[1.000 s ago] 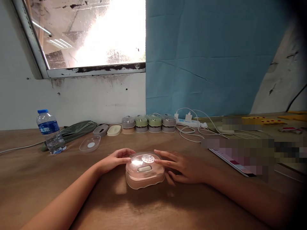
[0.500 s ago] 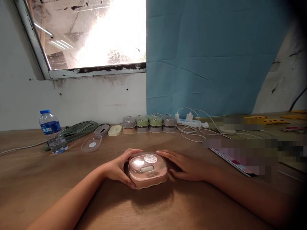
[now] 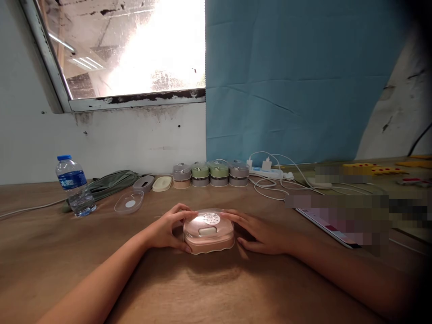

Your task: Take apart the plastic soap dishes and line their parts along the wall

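A pink box [image 3: 208, 233] with a clear lid and a round white sticker sits on the wooden table [image 3: 101, 270] in front of me. My left hand [image 3: 168, 228] wraps round its left side, thumb low at the front and fingers curled over the lid's edge. On the other side, my right hand [image 3: 259, 232] presses against the box with fingers reaching onto the lid. Both hands grip it between them.
A water bottle [image 3: 74, 185] stands at the left, by a green pouch [image 3: 108, 183]. A loose clear lid [image 3: 128, 202], two small lids and a row of stacked small boxes [image 3: 209, 173] line the back. A power strip with white cables [image 3: 273, 177] lies right; a tablet [image 3: 327, 226].
The box has slid slightly away from me and my hands have closed in on it. My left fingers went from resting on the lid to gripping its side.
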A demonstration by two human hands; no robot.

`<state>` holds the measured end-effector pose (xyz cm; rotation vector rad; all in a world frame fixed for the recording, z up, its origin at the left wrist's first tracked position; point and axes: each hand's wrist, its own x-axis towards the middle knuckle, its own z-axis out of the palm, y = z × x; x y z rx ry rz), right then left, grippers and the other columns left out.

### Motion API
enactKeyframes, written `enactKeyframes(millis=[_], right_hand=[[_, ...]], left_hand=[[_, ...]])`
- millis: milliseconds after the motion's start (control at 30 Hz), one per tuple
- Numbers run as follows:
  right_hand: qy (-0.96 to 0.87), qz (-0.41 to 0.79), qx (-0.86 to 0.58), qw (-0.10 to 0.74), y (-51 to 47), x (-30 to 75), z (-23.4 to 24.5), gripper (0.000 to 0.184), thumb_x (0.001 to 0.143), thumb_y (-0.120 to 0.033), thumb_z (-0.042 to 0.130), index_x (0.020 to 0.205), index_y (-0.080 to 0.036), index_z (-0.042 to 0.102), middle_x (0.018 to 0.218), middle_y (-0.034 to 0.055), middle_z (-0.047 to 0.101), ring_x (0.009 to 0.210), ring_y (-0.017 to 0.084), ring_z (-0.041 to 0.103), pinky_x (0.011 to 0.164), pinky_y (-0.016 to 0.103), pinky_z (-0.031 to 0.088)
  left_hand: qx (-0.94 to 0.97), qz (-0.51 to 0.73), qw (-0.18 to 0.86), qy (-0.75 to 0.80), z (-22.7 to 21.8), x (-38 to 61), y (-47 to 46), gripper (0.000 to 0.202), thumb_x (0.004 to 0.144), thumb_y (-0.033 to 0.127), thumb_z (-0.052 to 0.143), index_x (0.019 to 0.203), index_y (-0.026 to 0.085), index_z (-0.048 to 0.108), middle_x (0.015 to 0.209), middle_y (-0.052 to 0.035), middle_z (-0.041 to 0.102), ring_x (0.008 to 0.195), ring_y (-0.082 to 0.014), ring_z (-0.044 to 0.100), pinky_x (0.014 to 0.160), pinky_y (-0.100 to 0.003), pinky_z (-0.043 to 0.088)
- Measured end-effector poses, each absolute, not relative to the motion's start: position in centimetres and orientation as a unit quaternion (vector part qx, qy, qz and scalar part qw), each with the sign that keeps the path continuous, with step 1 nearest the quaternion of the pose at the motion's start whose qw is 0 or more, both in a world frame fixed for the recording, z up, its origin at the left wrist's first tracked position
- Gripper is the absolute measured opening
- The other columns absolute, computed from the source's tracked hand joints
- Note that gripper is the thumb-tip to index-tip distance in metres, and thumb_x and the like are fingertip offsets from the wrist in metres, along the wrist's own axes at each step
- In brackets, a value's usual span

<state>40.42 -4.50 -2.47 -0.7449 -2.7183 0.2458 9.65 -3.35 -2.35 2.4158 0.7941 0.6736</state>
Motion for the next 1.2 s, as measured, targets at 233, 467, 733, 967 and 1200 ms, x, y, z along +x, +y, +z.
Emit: enactKeyframes(millis=[233,467,733,967,1200], right_hand=[[-0.942,0.117,-0.273,0.157,-4.3,40.5,-2.4,0.066,0.079,-0.021,0.049,0.138,-0.025,0.019,0.14,0.0067,0.027,0.124,0.023,0.032,0.102,0.038,0.032],[-0.939,0.142,-0.25,0.191,-3.9,40.6,-2.8,0.065,0.078,-0.021,0.05,0.136,-0.026,0.022,0.138,0.0068,0.031,0.123,0.024,0.034,0.1,0.04,0.033],[-0.939,0.113,-0.237,0.222,-3.8,40.2,-3.1,0.065,0.075,-0.011,0.049,0.134,-0.023,0.025,0.142,0.0081,0.022,0.129,0.022,0.024,0.104,0.04,0.028],[-0.94,0.107,-0.213,0.243,-3.8,40.0,-3.1,0.063,0.075,-0.009,0.048,0.133,-0.022,0.026,0.139,0.0086,0.03,0.128,0.02,0.028,0.104,0.039,0.03],[-0.94,0.072,-0.23,0.24,-4.1,40.1,-2.8,0.065,0.072,-0.009,0.05,0.132,-0.021,0.028,0.137,0.0088,0.034,0.126,0.021,0.031,0.103,0.038,0.031]], left_hand=[[0.898,0.233,0.238,0.287,-2.4,9.7,-3.3,0.085,0.054,0.04,0.076,0.129,0.026,0.039,0.123,-0.0083,0.035,0.116,-0.0252,0.038,0.101,-0.036,0.032],[0.905,0.194,0.18,0.333,-2.6,8.7,-3.2,0.081,0.069,0.045,0.063,0.136,0.027,0.022,0.133,-0.0076,0.035,0.123,-0.0261,0.032,0.103,-0.041,0.028],[0.781,0.299,-0.039,0.546,-4.7,7.4,2.0,0.037,0.084,0.03,0.036,0.115,0.013,0.044,0.114,-0.0122,0.054,0.109,-0.0237,0.048,0.095,-0.041,0.033],[0.694,0.163,-0.113,0.692,-5.0,6.7,7.7,0.056,0.077,0.026,0.039,0.131,0.012,0.032,0.138,-0.0129,0.035,0.127,-0.0301,0.029,0.1,-0.046,0.025],[0.701,0.144,-0.126,0.687,-4.8,6.4,6.4,0.049,0.077,0.025,0.037,0.124,0.011,0.042,0.124,-0.0131,0.049,0.113,-0.0275,0.046,0.093,-0.038,0.034]])
